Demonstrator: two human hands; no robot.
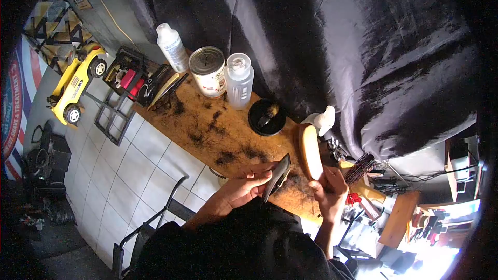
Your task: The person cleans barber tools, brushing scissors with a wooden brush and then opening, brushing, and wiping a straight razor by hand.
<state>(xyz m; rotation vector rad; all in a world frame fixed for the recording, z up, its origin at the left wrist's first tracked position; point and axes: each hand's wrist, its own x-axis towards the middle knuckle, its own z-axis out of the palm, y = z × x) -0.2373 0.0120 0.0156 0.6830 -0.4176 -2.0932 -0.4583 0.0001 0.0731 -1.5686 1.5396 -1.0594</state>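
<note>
My left hand (248,185) is closed on a dark, curved tool (276,178) with a paler inner edge; its exact kind is not clear. Opposite it, my right hand (331,191) grips the lower end of a long, pale wooden brush (311,150), which stands tilted upward. Both hands are over the near right part of a wooden table (207,145) strewn with dark hair clippings (226,157). Just beyond them on the tabletop sits a black bowl (266,117) with a shaving brush (270,113) inside.
Along the table's back stand a clear bottle (239,83), a tin can (208,72) and a white bottle (171,47). A white spray nozzle (325,120) and round hairbrush (359,168) are at right. A black curtain (290,36) hangs behind; a chair (166,210) stands left.
</note>
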